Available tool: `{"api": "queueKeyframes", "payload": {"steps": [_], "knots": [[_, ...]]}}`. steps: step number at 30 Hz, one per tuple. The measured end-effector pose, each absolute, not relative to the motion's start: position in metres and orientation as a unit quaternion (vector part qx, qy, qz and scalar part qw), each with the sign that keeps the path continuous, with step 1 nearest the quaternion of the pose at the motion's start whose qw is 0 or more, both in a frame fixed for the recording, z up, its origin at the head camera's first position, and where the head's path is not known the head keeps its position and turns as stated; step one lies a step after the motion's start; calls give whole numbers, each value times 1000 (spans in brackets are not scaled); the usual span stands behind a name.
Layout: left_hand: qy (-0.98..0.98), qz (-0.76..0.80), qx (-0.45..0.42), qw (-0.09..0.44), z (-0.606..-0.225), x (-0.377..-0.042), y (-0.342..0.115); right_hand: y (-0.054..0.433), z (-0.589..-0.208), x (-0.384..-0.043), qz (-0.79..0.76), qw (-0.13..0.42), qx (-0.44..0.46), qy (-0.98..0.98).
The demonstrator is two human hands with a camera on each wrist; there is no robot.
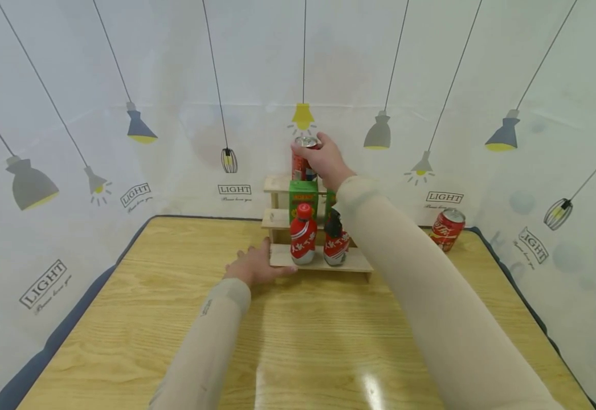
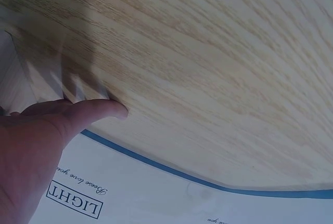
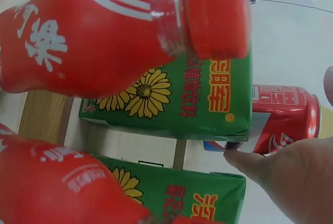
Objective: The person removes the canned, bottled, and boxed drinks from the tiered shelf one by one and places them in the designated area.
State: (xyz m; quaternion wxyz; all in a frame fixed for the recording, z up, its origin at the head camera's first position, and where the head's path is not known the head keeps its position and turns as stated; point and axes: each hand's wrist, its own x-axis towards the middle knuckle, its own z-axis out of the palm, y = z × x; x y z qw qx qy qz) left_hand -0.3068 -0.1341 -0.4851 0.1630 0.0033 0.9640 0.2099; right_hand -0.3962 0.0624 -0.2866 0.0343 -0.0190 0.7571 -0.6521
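Note:
My right hand point(image 1: 331, 162) grips a red soda can point(image 1: 298, 169) at the top tier of a small wooden stepped rack point(image 1: 356, 261). Thumb and fingers lie on either side of the can near its upper end. In the right wrist view the can point(image 3: 286, 116) shows behind a green drink carton point(image 3: 171, 96). At the rack's lower left corner rests my left hand point(image 1: 254, 266), its fingers spread and thumb along the front edge. Two red-capped bottles, one on the left point(image 1: 303, 239) and one on the right point(image 1: 336, 251), stand on the bottom tier.
On the middle tier are two green cartons, the left one point(image 1: 302, 192) and the right one point(image 1: 330, 202), partly hidden by my sleeve. Another red can point(image 1: 448, 229) stands at the table's back right. A lamp-printed white curtain point(image 1: 257, 68) surrounds the wooden table point(image 1: 175, 273).

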Motion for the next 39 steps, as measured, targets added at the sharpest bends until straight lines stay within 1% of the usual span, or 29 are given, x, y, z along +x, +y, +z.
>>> {"api": "queueKeyframes", "payload": {"steps": [4, 9, 17, 29, 39], "knots": [[964, 211, 1, 163, -487, -309, -134, 59, -290, -399, -654, 34, -15, 756], [963, 215, 0, 160, -487, -310, -135, 57, -293, -401, -657, 21, 3, 754], [963, 214, 3, 161, -486, -308, -134, 55, -298, -401, -678, 22, 35, 734], [963, 213, 1, 162, -480, -308, -133, 58, -295, -400, -693, 12, 30, 720], [962, 222, 5, 162, -480, -303, -134, 59, -293, -395, -672, -3, 23, 740]]}}
